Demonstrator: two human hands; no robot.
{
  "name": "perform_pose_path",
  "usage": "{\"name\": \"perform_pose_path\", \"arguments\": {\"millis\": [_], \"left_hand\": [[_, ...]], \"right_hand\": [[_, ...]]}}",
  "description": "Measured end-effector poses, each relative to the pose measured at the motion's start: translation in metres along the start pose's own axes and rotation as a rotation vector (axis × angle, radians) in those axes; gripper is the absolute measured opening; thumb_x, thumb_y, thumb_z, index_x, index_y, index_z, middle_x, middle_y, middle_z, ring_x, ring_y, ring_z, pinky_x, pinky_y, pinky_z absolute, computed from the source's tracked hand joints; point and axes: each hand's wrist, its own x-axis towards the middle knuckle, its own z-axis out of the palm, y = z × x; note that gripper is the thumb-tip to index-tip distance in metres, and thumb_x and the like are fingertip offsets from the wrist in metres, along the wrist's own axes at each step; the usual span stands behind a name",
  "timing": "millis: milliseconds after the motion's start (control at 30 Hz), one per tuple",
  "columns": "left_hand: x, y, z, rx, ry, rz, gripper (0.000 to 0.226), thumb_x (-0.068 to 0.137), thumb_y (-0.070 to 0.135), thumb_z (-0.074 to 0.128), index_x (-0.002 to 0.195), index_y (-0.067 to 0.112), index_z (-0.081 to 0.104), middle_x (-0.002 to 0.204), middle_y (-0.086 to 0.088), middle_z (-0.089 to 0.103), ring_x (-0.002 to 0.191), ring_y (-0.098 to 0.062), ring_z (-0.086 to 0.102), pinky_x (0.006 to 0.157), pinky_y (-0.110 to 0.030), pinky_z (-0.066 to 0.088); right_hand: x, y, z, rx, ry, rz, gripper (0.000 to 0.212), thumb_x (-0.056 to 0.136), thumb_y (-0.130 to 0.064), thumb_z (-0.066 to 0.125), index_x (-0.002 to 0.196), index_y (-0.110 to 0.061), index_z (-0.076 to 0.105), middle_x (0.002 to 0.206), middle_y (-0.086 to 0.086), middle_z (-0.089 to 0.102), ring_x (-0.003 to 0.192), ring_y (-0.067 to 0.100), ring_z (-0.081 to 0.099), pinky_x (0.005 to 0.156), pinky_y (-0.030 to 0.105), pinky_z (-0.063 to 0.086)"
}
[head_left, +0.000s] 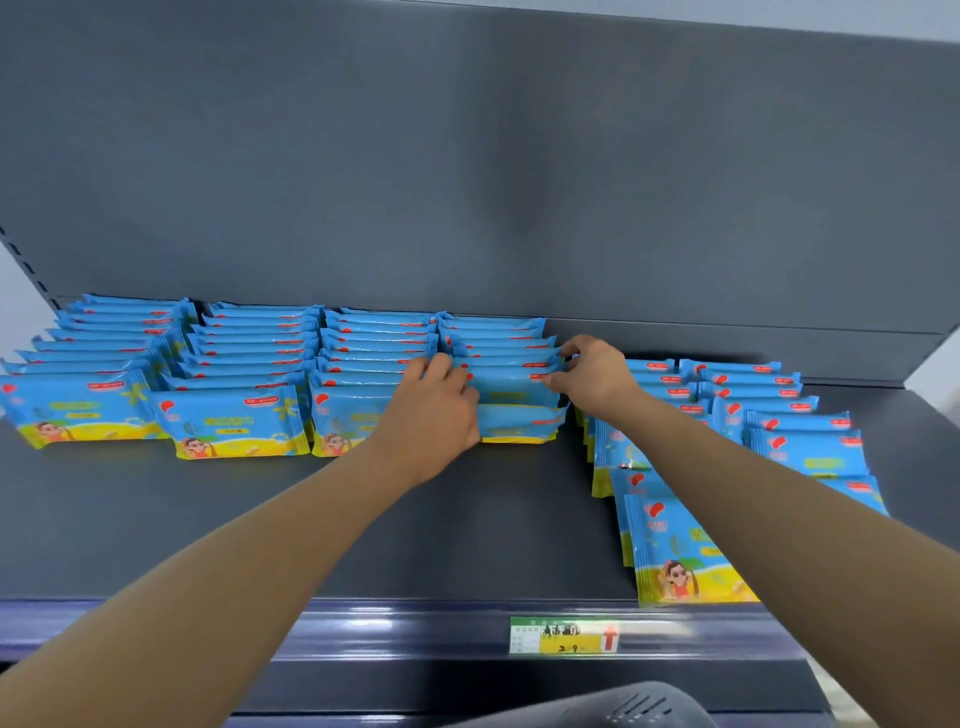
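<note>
Grey slotted object (631, 701): one, lying nearest, at the bottom edge.
Price tag (565, 635): one, sitting on the front rail.
Shelf (260, 519): one grey deck, carrying every packet.
Right rows (675, 545): two rows of blue packets, reaching closest to the front edge.
Left hand (431, 410): gripping the left end of the held packets, fingers curling over their top.
Right hand (592, 379): pinching the right end of the same bunch.
Held packets (511, 389): standing upright at the front of the fourth row from the left, between both hands; their exact count is not showing.
Left rows (234, 426): three, standing left of the hands.
Back panel (467, 182): one, rising behind everything.
</note>
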Motion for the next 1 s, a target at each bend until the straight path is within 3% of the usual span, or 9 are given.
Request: {"name": "perform_pose_path", "arguments": {"millis": [200, 267, 367, 433, 533, 600, 767, 867, 1000], "left_hand": [[0.006, 0.004, 0.006, 0.009, 0.097, -0.088, 0.03, 0.074, 0.02, 0.048, 0.098, 0.005, 0.06, 0.1, -0.014, 0.061, 0.092, -0.033, 0.058, 0.092, -0.046, 0.046], [0.014, 0.002, 0.007, 0.023, 0.077, -0.108, 0.035, 0.072, 0.011, 0.055, 0.106, 0.003, 0.058, 0.1, -0.016, 0.061, 0.091, -0.033, 0.06, 0.094, -0.046, 0.045], [0.021, 0.0, 0.009, 0.023, 0.04, -0.11, 0.037, 0.072, 0.019, 0.053, 0.103, 0.001, 0.063, 0.097, -0.016, 0.065, 0.091, -0.033, 0.062, 0.097, -0.047, 0.044], [0.021, 0.003, 0.007, -0.036, -0.055, -0.131, 0.054, 0.075, 0.029, 0.039, 0.116, 0.0, 0.058, 0.113, -0.017, 0.062, 0.107, -0.033, 0.057, 0.108, -0.049, 0.033], [0.014, 0.005, 0.015, -0.039, -0.144, -0.143, 0.08, 0.082, 0.052, 0.04, 0.144, 0.005, 0.022, 0.145, -0.012, 0.031, 0.137, -0.03, 0.024, 0.116, -0.047, 0.001], [0.011, 0.005, 0.02, 0.009, -0.156, -0.149, 0.101, 0.075, 0.066, 0.052, 0.146, 0.006, 0.013, 0.145, -0.012, 0.027, 0.138, -0.03, 0.022, 0.115, -0.048, -0.002], [0.015, 0.01, 0.032, 0.059, -0.028, -0.22, 0.095, 0.055, 0.053, 0.078, 0.127, -0.002, 0.05, 0.112, -0.016, 0.058, 0.106, -0.034, 0.055, 0.109, -0.049, 0.028], [0.018, 0.017, 0.034, 0.016, 0.006, -0.25, 0.087, 0.056, 0.042, 0.078, 0.125, -0.003, 0.051, 0.11, -0.017, 0.057, 0.104, -0.034, 0.055, 0.109, -0.048, 0.028], [0.019, 0.019, 0.031, -0.067, 0.006, -0.302, 0.101, 0.057, 0.064, 0.07, 0.131, 0.001, 0.043, 0.122, -0.016, 0.05, 0.116, -0.037, 0.047, 0.113, -0.05, 0.018]], "right_hand": [[0.006, 0.003, 0.001, 0.083, -0.032, 0.066, 0.059, 0.083, -0.016, 0.071, 0.133, -0.004, 0.043, 0.123, 0.013, 0.057, 0.108, 0.025, 0.058, 0.089, 0.034, 0.051], [0.007, 0.002, 0.001, 0.114, -0.05, 0.075, 0.059, 0.083, -0.012, 0.07, 0.134, -0.004, 0.042, 0.125, 0.012, 0.055, 0.112, 0.026, 0.056, 0.093, 0.034, 0.049], [0.009, 0.0, 0.0, 0.228, -0.095, 0.108, 0.055, 0.084, -0.005, 0.068, 0.133, -0.004, 0.044, 0.124, 0.012, 0.056, 0.11, 0.025, 0.057, 0.095, 0.035, 0.05], [0.011, 0.0, -0.001, 0.305, -0.114, 0.149, 0.062, 0.081, -0.005, 0.071, 0.135, -0.004, 0.041, 0.118, 0.011, 0.056, 0.106, 0.024, 0.058, 0.095, 0.037, 0.051], [0.015, 0.003, 0.0, 0.346, -0.123, 0.173, 0.069, 0.075, -0.012, 0.078, 0.132, -0.006, 0.04, 0.118, 0.011, 0.055, 0.106, 0.025, 0.059, 0.094, 0.04, 0.052], [0.016, 0.003, 0.002, 0.312, -0.097, 0.157, 0.06, 0.074, -0.016, 0.079, 0.122, -0.007, 0.045, 0.111, 0.008, 0.056, 0.103, 0.023, 0.06, 0.093, 0.04, 0.052], [0.017, 0.001, 0.008, 0.272, -0.045, 0.113, 0.039, 0.076, -0.015, 0.078, 0.107, -0.006, 0.056, 0.099, 0.004, 0.059, 0.094, 0.018, 0.059, 0.085, 0.033, 0.054], [0.018, 0.0, 0.008, 0.302, -0.082, 0.123, 0.033, 0.08, -0.013, 0.073, 0.108, -0.006, 0.058, 0.1, 0.004, 0.062, 0.095, 0.019, 0.062, 0.083, 0.032, 0.054], [0.024, 0.005, 0.007, 0.38, -0.002, 0.174, 0.035, 0.093, -0.004, 0.049, 0.127, -0.008, 0.053, 0.122, 0.009, 0.059, 0.112, 0.025, 0.057, 0.096, 0.038, 0.05]]}}
